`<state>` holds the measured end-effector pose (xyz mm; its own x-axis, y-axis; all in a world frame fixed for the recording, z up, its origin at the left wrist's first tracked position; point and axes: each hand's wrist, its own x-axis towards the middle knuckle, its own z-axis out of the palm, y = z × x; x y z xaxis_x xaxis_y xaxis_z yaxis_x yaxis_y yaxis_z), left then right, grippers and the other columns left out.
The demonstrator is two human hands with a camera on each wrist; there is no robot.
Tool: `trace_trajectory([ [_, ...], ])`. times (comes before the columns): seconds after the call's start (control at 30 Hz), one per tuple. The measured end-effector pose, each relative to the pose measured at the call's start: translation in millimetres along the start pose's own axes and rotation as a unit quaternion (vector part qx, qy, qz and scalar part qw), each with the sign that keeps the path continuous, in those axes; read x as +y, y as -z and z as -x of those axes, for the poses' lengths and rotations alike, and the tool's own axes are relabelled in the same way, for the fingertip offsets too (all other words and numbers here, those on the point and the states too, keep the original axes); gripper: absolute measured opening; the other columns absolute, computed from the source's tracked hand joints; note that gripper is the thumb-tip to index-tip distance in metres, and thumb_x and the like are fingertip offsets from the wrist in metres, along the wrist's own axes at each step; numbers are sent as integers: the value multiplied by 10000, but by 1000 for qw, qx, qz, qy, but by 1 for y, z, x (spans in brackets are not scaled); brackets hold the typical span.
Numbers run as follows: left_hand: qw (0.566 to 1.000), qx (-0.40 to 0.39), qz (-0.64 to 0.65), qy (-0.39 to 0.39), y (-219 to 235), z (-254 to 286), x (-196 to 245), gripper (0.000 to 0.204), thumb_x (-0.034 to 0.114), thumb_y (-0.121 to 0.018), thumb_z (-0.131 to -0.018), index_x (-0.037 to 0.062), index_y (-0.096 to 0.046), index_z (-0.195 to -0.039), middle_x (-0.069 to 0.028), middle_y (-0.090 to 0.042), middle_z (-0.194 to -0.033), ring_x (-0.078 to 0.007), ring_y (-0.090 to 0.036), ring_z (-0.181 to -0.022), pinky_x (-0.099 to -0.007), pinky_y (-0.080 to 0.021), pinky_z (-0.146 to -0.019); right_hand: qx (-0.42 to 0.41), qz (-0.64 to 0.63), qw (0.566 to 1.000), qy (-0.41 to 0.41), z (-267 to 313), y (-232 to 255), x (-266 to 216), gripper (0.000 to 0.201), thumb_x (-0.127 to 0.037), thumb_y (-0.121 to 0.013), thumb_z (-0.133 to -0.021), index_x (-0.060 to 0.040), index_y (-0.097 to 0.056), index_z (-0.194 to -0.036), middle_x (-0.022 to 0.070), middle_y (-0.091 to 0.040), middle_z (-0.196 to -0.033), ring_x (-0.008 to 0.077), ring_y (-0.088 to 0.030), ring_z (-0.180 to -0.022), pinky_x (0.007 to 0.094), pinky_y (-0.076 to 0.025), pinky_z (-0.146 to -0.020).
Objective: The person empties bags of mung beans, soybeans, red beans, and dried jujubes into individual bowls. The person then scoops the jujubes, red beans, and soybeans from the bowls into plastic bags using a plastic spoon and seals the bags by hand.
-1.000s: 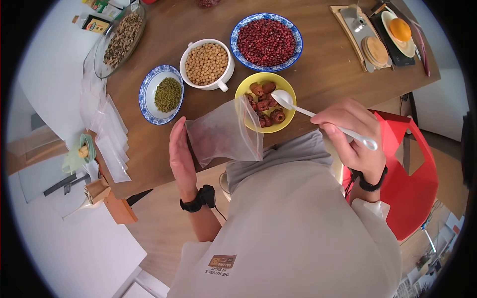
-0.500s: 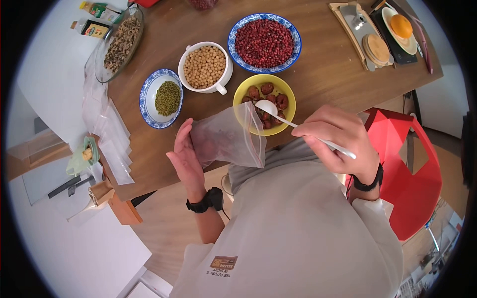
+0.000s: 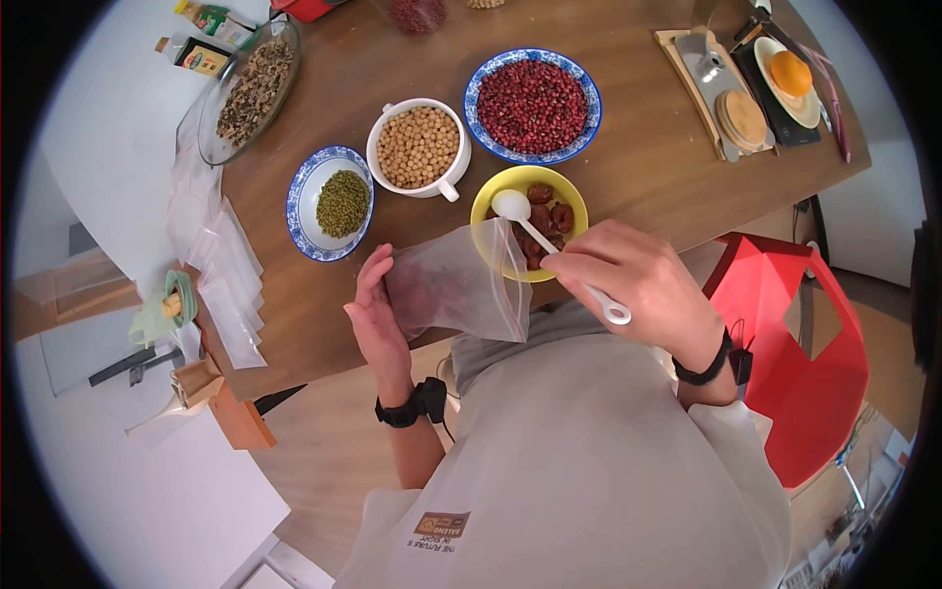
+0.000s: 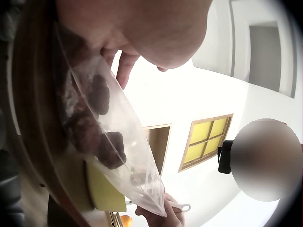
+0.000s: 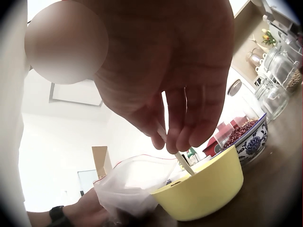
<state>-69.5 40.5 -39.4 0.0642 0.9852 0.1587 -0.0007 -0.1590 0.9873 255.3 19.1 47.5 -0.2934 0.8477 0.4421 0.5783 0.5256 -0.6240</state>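
My right hand (image 3: 643,294) pinches the handle of a white spoon (image 3: 535,234). The spoon's bowl is over the far left part of a yellow bowl (image 3: 579,211) of wrinkled dried red dates (image 3: 561,218). A clear zip bag (image 3: 451,285) stands beside that bowl, its mouth overlapping the near left rim in the head view. Several dark red dates (image 4: 111,150) show through the bag in the left wrist view. Against the bag's left side is my left hand (image 3: 383,329), fingers extended and thumb apart; part of its fingers is behind the plastic.
Behind stand a blue-and-white bowl of red seeds (image 3: 532,103), a white pot of chickpeas (image 3: 417,147) and a dish of green beans (image 3: 341,203). Flat plastic bags (image 3: 231,280) lie along the left edge. A red chair (image 3: 800,373) is at the right.
My right hand has moved left with the spoon, which went from the yellow bowl's right side across the dates to its left. My left hand stays beside the bag, its thumb now further out.
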Motion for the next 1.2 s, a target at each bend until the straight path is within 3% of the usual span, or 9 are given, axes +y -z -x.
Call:
trace_trajectory([
  [0.17,1000,7,-2,6,-1,1,1,763,589,-202,-1108,-17,-606,-1335,-214,-506,-1507,-339,-393,-1473,-457,-212,-1263,36,-78,993,-83,4,-2,9,151,-28,-747,-894,-36,-748,-1045,101,-733,-921,273,-708,-812,366,-583,-708],
  [0.23,1000,8,2,9,-1,2,1,763,590,-203,-1108,-18,-605,-1335,-214,-506,-1506,-338,-394,-1473,-457,-213,-1262,78,-170,962,-198,7,-3,12,125,-48,-718,-948,-18,-764,-1061,129,-750,-914,252,-710,-780,341,-572,-703],
  [0.27,1000,8,6,9,-1,1,2,763,590,-205,-1108,-19,-605,-1335,-214,-507,-1505,-338,-395,-1472,-456,-215,-1261,88,-204,946,-238,8,-5,15,138,-78,-694,-989,-8,-772,-1079,111,-757,-895,178,-699,-754,297,-565,-697],
  [0.3,1000,9,7,7,0,-1,1,763,590,-205,-1108,-19,-605,-1335,-214,-507,-1505,-338,-395,-1472,-456,-215,-1261,88,-203,946,-235,8,-4,15,138,-78,-694,-989,-8,-772,-1079,111,-757,-895,178,-699,-754,297,-565,-697],
  [0.37,1000,4,7,6,1,0,-1,762,591,-207,-1108,-20,-605,-1333,-214,-509,-1503,-336,-395,-1471,-455,-220,-1259,104,-300,891,-324,9,-2,14,174,-98,-668,-1020,0,-766,-1124,77,-753,-899,124,-685,-771,264,-569,-703],
  [0.7,1000,-2,-28,11,-5,5,4,733,545,-179,-1123,-21,-599,-1326,-208,-502,-1506,-336,-385,-1473,-457,-221,-1255,78,-355,863,-350,15,-5,21,261,-115,-580,-1077,72,-714,-1198,92,-740,-960,118,-667,-801,263,-567,-725],
  [0.87,1000,-6,-22,5,-4,5,7,705,515,-188,-1129,-22,-598,-1331,-208,-502,-1506,-332,-392,-1464,-454,-232,-1245,147,-362,851,-351,23,5,17,246,-109,-608,-1061,72,-719,-1186,94,-740,-926,123,-671,-791,271,-568,-712],
  [1.0,1000,5,-15,7,-5,5,7,721,521,-159,-1132,-12,-600,-1335,-212,-498,-1516,-333,-388,-1470,-443,-204,-1262,168,-315,862,-360,23,23,0,234,-103,-606,-1059,79,-721,-1149,110,-736,-913,142,-670,-779,288,-567,-706],
  [1.2,999,5,-33,-15,-3,7,8,629,429,-217,-1142,-20,-622,-1318,-171,-542,-1477,-294,-448,-1422,-415,-303,-1201,164,-272,890,-329,39,39,-16,263,-144,-587,-1064,83,-718,-1055,113,-704,-796,185,-648,-673,305,-527,-643],
])
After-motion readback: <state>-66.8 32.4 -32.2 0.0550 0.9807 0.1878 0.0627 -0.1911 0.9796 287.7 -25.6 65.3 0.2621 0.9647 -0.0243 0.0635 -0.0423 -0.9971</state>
